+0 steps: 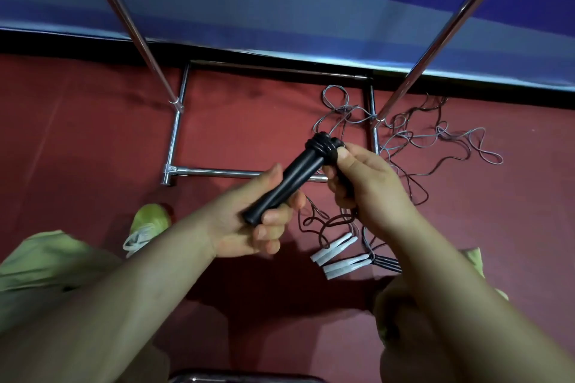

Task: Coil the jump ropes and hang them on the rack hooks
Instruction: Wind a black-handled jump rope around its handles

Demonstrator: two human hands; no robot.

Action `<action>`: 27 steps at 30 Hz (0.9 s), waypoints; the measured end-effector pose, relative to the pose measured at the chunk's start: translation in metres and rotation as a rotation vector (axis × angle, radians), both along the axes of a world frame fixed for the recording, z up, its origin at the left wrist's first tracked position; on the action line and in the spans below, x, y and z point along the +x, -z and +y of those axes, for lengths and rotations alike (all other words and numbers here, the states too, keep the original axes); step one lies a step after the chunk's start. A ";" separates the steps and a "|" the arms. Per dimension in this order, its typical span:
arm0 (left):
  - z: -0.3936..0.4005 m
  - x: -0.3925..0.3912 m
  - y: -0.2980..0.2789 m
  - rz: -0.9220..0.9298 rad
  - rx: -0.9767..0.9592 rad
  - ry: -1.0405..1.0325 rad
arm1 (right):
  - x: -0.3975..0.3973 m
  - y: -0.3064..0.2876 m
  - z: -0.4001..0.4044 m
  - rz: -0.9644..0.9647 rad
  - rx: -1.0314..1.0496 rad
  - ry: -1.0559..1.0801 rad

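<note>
1. the rack base [177,134], a chrome frame, lies flat on the red floor [77,134] with two slanting poles rising out of view; no hooks show here, so the hanging place is above the frame's edge.
2. a green shoe [149,221] sits near the frame's front bar, which suggests the person crouches or sits close to work low over the ropes.
3. the left hand [249,224] is clenched round the lower end of the black handles [286,183], fingers curled under them, holding the pair side by side and steady like a spindle.
4. the wound cord [323,146] is bunched in tight turns at the handles' upper end, apparently to keep the bundle compact for a hook.
5. the right hand [367,183] pinches that wrap with thumb on top, seemingly tucking or tightening the last turn; the cord trails down below it.
6. the white handles [339,255] lie on the floor under the right wrist, beside another dark pair.
7. the loose ropes [435,140], grey and dark, sprawl tangled round the frame's right side, not yet coiled.
</note>
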State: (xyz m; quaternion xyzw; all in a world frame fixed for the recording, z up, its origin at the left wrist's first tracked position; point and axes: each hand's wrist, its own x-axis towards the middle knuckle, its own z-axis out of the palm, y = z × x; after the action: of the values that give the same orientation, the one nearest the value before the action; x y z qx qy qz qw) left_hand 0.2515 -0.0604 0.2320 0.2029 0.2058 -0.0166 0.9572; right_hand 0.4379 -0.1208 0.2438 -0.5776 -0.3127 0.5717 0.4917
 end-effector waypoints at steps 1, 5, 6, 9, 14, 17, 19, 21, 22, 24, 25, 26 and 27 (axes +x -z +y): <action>-0.002 0.003 -0.003 0.076 0.029 -0.046 | -0.004 0.003 0.000 -0.009 -0.018 0.026; -0.006 0.011 -0.008 0.344 0.265 -0.131 | -0.019 0.013 -0.001 -0.065 -0.159 0.175; -0.006 0.012 -0.008 0.388 0.364 -0.131 | -0.022 0.014 -0.001 -0.080 -0.205 0.192; -0.005 0.012 -0.004 0.510 0.652 -0.091 | -0.022 0.015 -0.001 -0.116 -0.328 0.151; -0.005 0.013 0.003 0.657 1.095 0.108 | -0.020 0.014 -0.003 -0.331 -0.461 -0.100; -0.007 0.012 0.006 0.806 1.406 0.252 | -0.019 0.015 -0.002 -0.343 -0.505 -0.121; -0.008 0.011 0.007 0.825 1.456 0.285 | -0.020 0.010 -0.002 -0.281 -0.476 -0.080; -0.008 0.012 0.004 0.677 1.148 0.195 | -0.021 0.006 -0.002 -0.204 -0.376 -0.037; -0.008 0.013 0.001 0.581 0.878 0.139 | -0.021 0.005 -0.002 -0.184 -0.318 -0.030; -0.007 0.013 -0.005 0.404 0.377 0.126 | -0.019 0.005 -0.002 -0.173 -0.227 -0.016; -0.007 0.011 -0.005 0.329 0.232 0.136 | -0.017 0.005 -0.002 -0.155 -0.199 -0.003; -0.007 0.010 -0.003 0.260 0.135 0.135 | -0.015 0.007 -0.001 -0.120 -0.175 0.003; -0.007 0.009 -0.002 0.198 0.065 0.125 | -0.013 0.009 0.000 -0.080 -0.154 -0.003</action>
State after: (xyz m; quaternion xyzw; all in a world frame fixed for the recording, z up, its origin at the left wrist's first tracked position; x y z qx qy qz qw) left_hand 0.2600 -0.0674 0.2339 0.2435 0.2867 -0.0896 0.9222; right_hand 0.4247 -0.1205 0.2344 -0.6358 -0.2879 0.5711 0.4320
